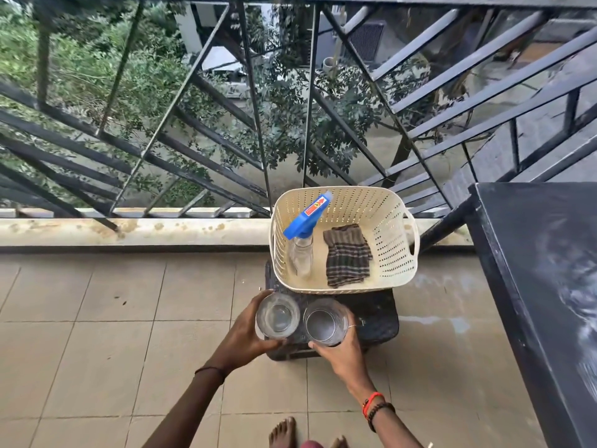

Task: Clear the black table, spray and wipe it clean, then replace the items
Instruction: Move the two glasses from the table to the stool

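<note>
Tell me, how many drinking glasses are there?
2. The left hand grips one glass, the right hand grips the other glass, side by side at the dark stool, in front of the cream basket. None seem hidden.

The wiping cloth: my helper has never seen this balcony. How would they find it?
Look at the cream perforated plastic basket on the dark stool by the black railing. On its floor lies a folded brown-striped cloth, right of the clear spray bottle with a blue trigger. It is the only fabric there.
</note>
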`<act>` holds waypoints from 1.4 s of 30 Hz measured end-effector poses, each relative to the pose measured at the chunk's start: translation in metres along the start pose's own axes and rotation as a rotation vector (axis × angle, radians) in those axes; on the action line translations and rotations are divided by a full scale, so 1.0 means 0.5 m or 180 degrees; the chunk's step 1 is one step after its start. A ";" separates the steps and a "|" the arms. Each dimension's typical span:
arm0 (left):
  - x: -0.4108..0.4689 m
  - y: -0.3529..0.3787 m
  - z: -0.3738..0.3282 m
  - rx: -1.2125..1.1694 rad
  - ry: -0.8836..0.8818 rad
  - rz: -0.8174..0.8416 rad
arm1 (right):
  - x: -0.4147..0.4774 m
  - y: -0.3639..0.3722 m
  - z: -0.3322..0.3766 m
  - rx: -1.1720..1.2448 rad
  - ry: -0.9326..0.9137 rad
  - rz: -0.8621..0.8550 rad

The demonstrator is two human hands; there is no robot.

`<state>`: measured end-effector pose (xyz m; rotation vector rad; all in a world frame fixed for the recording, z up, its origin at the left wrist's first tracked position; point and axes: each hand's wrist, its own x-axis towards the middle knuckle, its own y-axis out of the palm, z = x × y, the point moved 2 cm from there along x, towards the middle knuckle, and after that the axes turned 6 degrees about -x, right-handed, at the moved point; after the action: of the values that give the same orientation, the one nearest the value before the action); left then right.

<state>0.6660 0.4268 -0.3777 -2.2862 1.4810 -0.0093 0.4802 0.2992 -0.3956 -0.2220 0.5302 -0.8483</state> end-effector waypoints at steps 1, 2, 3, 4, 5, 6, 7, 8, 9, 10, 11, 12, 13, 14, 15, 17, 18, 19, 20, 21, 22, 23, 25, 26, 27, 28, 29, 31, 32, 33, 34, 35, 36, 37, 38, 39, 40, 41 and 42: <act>-0.001 0.000 0.000 -0.0016 -0.0002 0.0002 | 0.001 0.001 0.000 -0.0015 -0.0011 0.0014; -0.002 -0.001 -0.001 -0.0028 -0.0010 0.0000 | 0.001 0.003 -0.001 -0.0021 0.0002 0.0024; -0.002 -0.001 -0.003 -0.0034 -0.0021 -0.0006 | 0.001 0.004 -0.002 -0.0011 0.0017 0.0022; -0.002 -0.001 -0.004 -0.0033 -0.0029 -0.0014 | 0.001 0.005 -0.001 -0.0002 0.0022 0.0021; -0.002 0.000 -0.005 -0.0032 -0.0040 -0.0020 | 0.001 0.005 0.001 0.0018 0.0020 0.0028; -0.002 0.000 -0.007 -0.0027 -0.0050 -0.0019 | 0.001 0.005 0.001 0.0032 0.0015 0.0029; -0.002 0.001 -0.007 -0.0020 -0.0056 -0.0012 | 0.000 0.005 0.004 0.0038 -0.0002 0.0029; -0.003 0.001 -0.008 -0.0004 -0.0055 -0.0006 | 0.001 0.005 0.008 0.0032 -0.0020 0.0037; -0.003 0.002 -0.007 0.0017 -0.0057 -0.0005 | 0.001 0.005 0.012 0.0036 -0.0042 0.0047; -0.004 0.003 -0.006 0.0032 -0.0057 -0.0006 | 0.003 0.006 0.014 0.0040 -0.0057 0.0046; -0.004 0.003 -0.005 0.0042 -0.0060 -0.0011 | 0.004 0.006 0.018 0.0060 -0.0067 0.0047; -0.005 0.004 -0.004 0.0054 -0.0068 -0.0016 | 0.005 0.007 0.021 0.0085 -0.0076 0.0050; -0.006 0.004 -0.004 0.0064 -0.0080 -0.0020 | 0.006 0.007 0.023 0.0111 -0.0084 0.0052; -0.005 0.004 -0.005 0.0074 -0.0089 -0.0026 | 0.007 0.008 0.025 0.0136 -0.0085 0.0055; -0.005 0.004 -0.005 0.0077 -0.0096 -0.0031 | 0.006 0.008 0.024 0.0148 -0.0070 0.0072; -0.005 0.004 -0.003 0.0070 -0.0110 -0.0039 | 0.002 0.009 0.019 0.0153 -0.0037 0.0112; -0.005 0.003 -0.001 0.0074 -0.0123 -0.0052 | 0.000 0.009 0.016 0.0142 -0.0021 0.0136; -0.005 0.002 0.001 0.0077 -0.0140 -0.0071 | -0.003 0.008 0.015 0.0124 0.0000 0.0162; -0.006 0.001 0.001 0.0078 -0.0152 -0.0092 | -0.005 0.007 0.015 0.0100 0.0018 0.0177; -0.008 -0.001 0.002 0.0088 -0.0166 -0.0107 | -0.007 0.006 0.015 0.0071 0.0021 0.0181; -0.009 -0.002 0.001 0.0105 -0.0170 -0.0109 | -0.010 0.003 0.016 0.0044 0.0019 0.0163; -0.010 -0.002 0.000 0.0131 -0.0158 -0.0105 | -0.012 0.001 0.018 0.0022 0.0019 0.0138; -0.014 -0.003 -0.003 0.0180 -0.0107 -0.0090 | -0.018 -0.005 0.022 -0.0031 0.0045 0.0065; -0.016 -0.003 -0.005 0.0186 -0.0095 -0.0089 | -0.021 -0.007 0.025 -0.0058 0.0063 0.0027; -0.018 -0.003 -0.008 0.0185 -0.0099 -0.0098 | -0.025 -0.009 0.027 -0.0076 0.0090 -0.0004; -0.020 -0.003 -0.013 0.0180 -0.0104 -0.0107 | -0.028 -0.012 0.030 -0.0101 0.0108 -0.0037; -0.021 -0.004 -0.014 0.0177 -0.0121 -0.0124 | -0.031 -0.013 0.031 -0.0131 0.0121 -0.0068; -0.026 -0.006 -0.023 0.0183 -0.0154 -0.0174 | -0.038 -0.019 0.035 -0.0204 0.0140 -0.0139; -0.029 -0.007 -0.028 0.0178 -0.0174 -0.0200 | -0.042 -0.022 0.037 -0.0227 0.0150 -0.0168; -0.032 -0.008 -0.035 0.0178 -0.0187 -0.0217 | -0.047 -0.027 0.041 -0.0232 0.0163 -0.0196; -0.035 -0.008 -0.037 0.0169 -0.0204 -0.0238 | -0.050 -0.029 0.045 -0.0256 0.0170 -0.0211; -0.039 -0.010 -0.041 0.0166 -0.0213 -0.0259 | -0.055 -0.031 0.049 -0.0279 0.0167 -0.0231; -0.042 -0.010 -0.048 0.0166 -0.0226 -0.0277 | -0.060 -0.036 0.054 -0.0294 0.0152 -0.0260; -0.046 -0.010 -0.055 0.0161 -0.0250 -0.0309 | -0.065 -0.042 0.058 -0.0302 0.0128 -0.0311; -0.051 -0.011 -0.062 0.0135 -0.0271 -0.0384 | -0.070 -0.046 0.062 -0.0330 0.0097 -0.0371; -0.056 -0.010 -0.074 0.0095 -0.0268 -0.0487 | -0.076 -0.052 0.066 -0.0347 0.0077 -0.0441; -0.063 -0.010 -0.088 0.0063 -0.0242 -0.0615 | -0.084 -0.057 0.075 -0.0347 0.0090 -0.0493; -0.070 -0.010 -0.104 0.0052 -0.0200 -0.0750 | -0.091 -0.060 0.082 -0.0307 0.0134 -0.0521; -0.077 -0.004 -0.130 0.0066 -0.0124 -0.0854 | -0.103 -0.070 0.090 -0.0235 0.0212 -0.0567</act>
<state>0.6364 0.4394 -0.3090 -2.4360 1.1400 -0.0569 0.4533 0.3149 -0.3253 -0.3128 0.6112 -1.0127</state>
